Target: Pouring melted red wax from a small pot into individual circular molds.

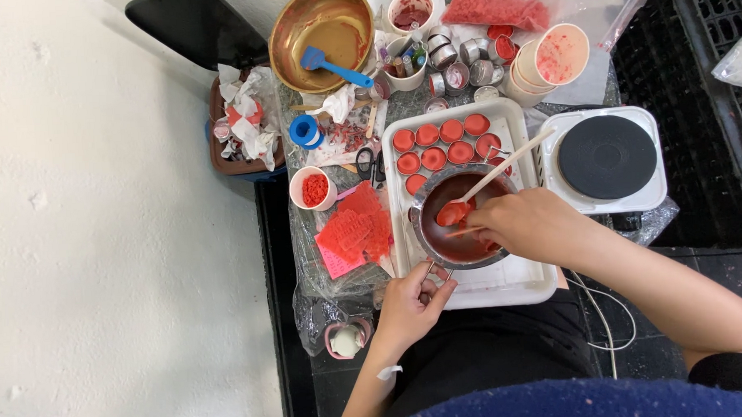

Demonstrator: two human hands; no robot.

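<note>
We look down on a crowded table (pixel 341 289) where red wax is being worked. Our left hand (pixel 408 303) closes its fingers around the wire handle (pixel 435 272) of a small metal pot (pixel 459 217), steadying it on the near half of a white tray (pixel 524 281). Our right hand (pixel 526 222) grips a thin stick over the pot's right rim, beside a wooden spoon (pixel 487 183) resting in the melt. Filled red tins (pixel 439 145) sit in rows at the tray's far end, close to the pot for short pours. To the right stands a hotplate (pixel 606 156); far off, a brass bowl (pixel 322 35) holds a blue spatula (pixel 331 66).
</note>
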